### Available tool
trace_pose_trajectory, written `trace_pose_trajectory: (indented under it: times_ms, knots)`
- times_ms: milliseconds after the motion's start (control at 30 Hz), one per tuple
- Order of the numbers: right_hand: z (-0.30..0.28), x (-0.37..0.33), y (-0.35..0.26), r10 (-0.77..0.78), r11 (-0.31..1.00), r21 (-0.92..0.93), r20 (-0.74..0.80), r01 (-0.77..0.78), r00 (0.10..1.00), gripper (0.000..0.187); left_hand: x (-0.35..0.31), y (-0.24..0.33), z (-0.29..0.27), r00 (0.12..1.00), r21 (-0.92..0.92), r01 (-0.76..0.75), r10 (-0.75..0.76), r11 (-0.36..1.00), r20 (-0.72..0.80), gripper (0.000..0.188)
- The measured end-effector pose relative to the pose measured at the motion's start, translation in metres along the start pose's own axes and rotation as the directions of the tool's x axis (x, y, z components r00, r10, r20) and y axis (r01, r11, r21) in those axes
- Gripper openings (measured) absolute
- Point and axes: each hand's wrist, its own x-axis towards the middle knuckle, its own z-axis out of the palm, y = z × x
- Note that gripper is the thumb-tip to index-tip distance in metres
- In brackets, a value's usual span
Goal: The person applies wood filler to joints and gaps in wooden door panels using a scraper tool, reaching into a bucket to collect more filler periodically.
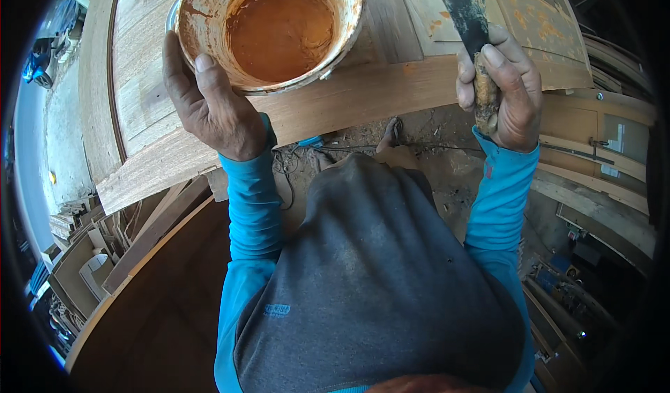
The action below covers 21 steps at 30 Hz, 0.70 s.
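My left hand (213, 110) grips the near left rim of a round bucket (342, 54), thumb over the edge and fingers along the outer wall. Orange-brown paste (283, 33) lies in the bucket, and dried smears coat its inner wall. In my right hand (513, 89) is a putty knife (486, 93), held by its worn, stained handle. Its dark blade points up and away, with a dab of orange paste near the top edge of the view. Beneath both hands lies a wooden door panel (391, 89), streaked with orange paste at the far right.
Wood offcuts (91, 260) are piled at the lower left beside a curved dark board (153, 302). More wooden boards and frames (593, 149) lean at the right. A dark cable (283, 176) runs over the dirt floor near my feet. A blue vehicle (38, 65) stands at the far left.
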Motion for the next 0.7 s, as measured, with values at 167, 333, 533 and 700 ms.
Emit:
trace_pose_trajectory:
  times_ms: [167, 333, 533, 700]
  knots:
    - [-0.034, -0.021, 0.016, 0.051, 0.981, -0.181, -0.092, -0.067, 0.994, 0.04, 0.011, -0.009, -0.017, 0.998, 0.085, -0.051, 0.047, 0.995, 0.048, 0.063]
    - [-0.041, -0.032, 0.055, 0.28, 0.845, -0.433, -0.141, -0.314, 0.949, 0.041, 0.005, -0.021, -0.035, 0.891, 0.425, -0.411, 0.257, 0.807, 0.374, 0.088]
    - [-0.014, -0.022, 0.079, 0.157, 0.372, -0.926, -0.007, -0.066, 0.988, 0.043, 0.027, -0.042, -0.032, 0.91, 0.182, -0.286, 0.207, 0.941, 0.358, 0.098]
    - [0.002, -0.022, 0.1, 0.208, 0.065, -0.998, -0.008, -0.022, 0.978, 0.038, 0.021, -0.043, -0.041, 0.939, 0.394, -0.287, 0.175, 0.873, 0.297, 0.092]
